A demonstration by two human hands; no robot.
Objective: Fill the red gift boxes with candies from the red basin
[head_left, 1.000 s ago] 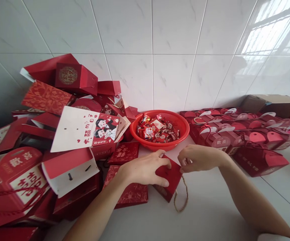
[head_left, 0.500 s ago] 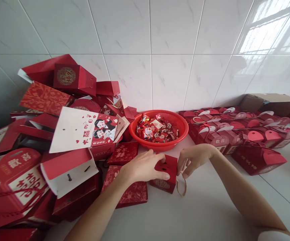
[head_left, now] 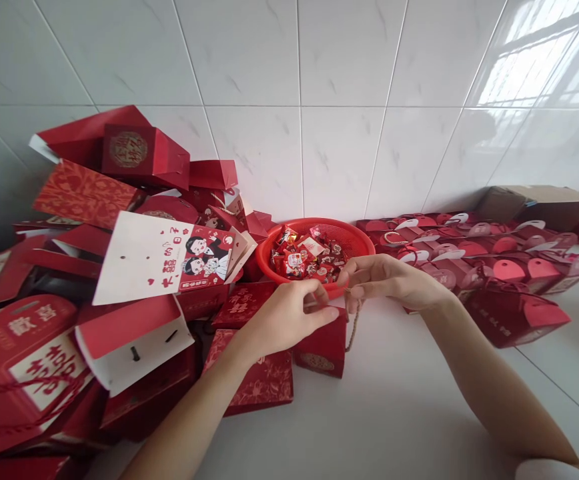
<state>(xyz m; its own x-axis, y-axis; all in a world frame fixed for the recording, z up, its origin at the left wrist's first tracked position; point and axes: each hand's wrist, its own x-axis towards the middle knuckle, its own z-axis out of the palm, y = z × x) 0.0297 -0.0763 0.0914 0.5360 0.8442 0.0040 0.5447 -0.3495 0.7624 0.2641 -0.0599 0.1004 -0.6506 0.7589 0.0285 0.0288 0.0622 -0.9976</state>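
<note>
A small dark red gift box [head_left: 321, 348] with a gold emblem stands on the white tabletop, its upper part partly behind my left hand. My left hand [head_left: 297, 317] hovers at the top of the box, thumb apart from the curled fingers, with nothing seen between them. To its right, my right hand [head_left: 394, 283] pinches a thin twine cord [head_left: 353, 330] between thumb and fingertips. The cord hangs down along the box's right side. Just behind both hands is a red plastic basket [head_left: 265, 257] of wrapped candies [head_left: 309, 252].
Folded and open red boxes [head_left: 139, 157] pile up on the left, a white printed card box [head_left: 134, 260] among them. Flat patterned red boxes [head_left: 264, 380] lie beside my left forearm. Closed gift boxes [head_left: 514, 313] stand in rows on the right, before a brown carton [head_left: 534, 203].
My right hand has risen from the box's right side, pulling the cord up. My left hand has lifted off the box's top and moved slightly back.
</note>
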